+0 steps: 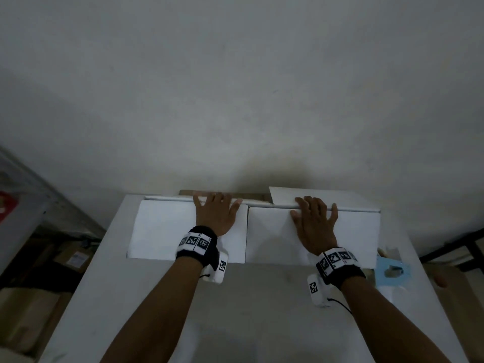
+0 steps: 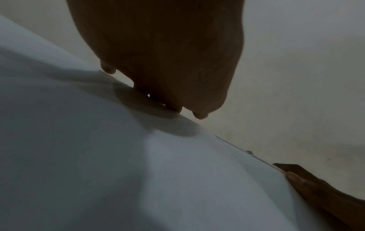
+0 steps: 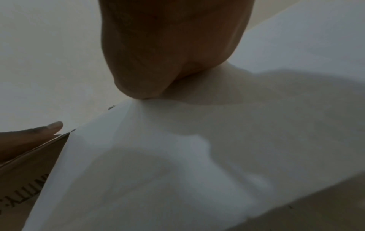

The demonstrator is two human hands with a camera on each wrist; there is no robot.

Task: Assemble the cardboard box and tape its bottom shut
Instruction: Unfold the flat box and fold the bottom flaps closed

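Cardboard box [image 1: 183, 229] lies white side up on the table [image 1: 262, 310], pushed to the far edge by the wall [image 1: 235, 87]. Two flaps sit side by side w/ a slit between them, just right of the left thumb. Left hand [image 1: 216, 216] rests flat on the left flap, fingers straight and spread, tips reaching the far fold. Right hand [image 1: 314, 224] is flat on the right flap, fingers splayed too, tips on the same fold line. Neither hand grips anything; both just press down. Beyond the right fingertips a further panel [image 1: 301, 196] sticks up a bit, and brown cardboard shows past the left fingertips. From the left wrist view the fingers [image 2: 177, 87] meet the white surface near its edge; the right wrist view shows the palm heel down on the flap, fingers themselves mostly hidden.

A light blue tape holder [image 1: 391, 271], prob. the tape, sits to the right of the right wrist, near the table edge.

Risks, as I judge them: flaps are only held by palm pressure, so lifting either hand to fetch tape could let that flap spring back up. Box is tight to the wall, so pushing forward may crumple the raised panel. Slit could gape or go crooked if the hands slide apart, and tape would then seal badly. Reaching right may knock the holder off the table.
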